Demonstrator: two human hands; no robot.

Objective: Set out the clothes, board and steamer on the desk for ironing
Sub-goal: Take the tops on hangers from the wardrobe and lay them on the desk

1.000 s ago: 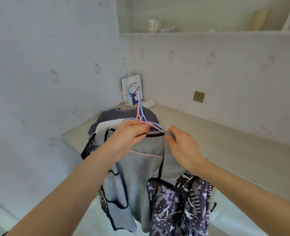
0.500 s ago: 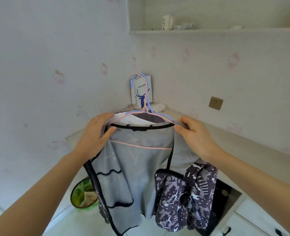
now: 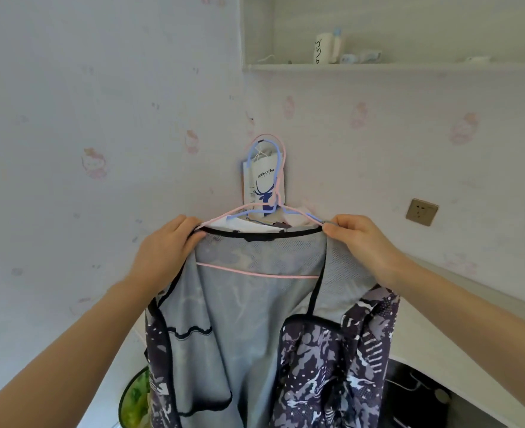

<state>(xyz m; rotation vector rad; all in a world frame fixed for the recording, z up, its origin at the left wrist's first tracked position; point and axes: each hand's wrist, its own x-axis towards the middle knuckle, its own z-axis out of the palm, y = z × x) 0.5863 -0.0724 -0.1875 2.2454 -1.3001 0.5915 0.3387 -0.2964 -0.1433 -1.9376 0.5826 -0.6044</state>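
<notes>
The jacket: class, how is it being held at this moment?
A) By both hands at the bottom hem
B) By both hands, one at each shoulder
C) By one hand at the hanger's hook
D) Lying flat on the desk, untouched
B: the left hand grips one shoulder of the jacket and the right hand pinches the other, while it hangs on the pink hanger.

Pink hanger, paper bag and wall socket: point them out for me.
pink hanger [image 3: 255,273], head view, its bottom bar.
paper bag [image 3: 264,180], head view, printed front.
wall socket [image 3: 421,212], head view, faceplate centre.
</notes>
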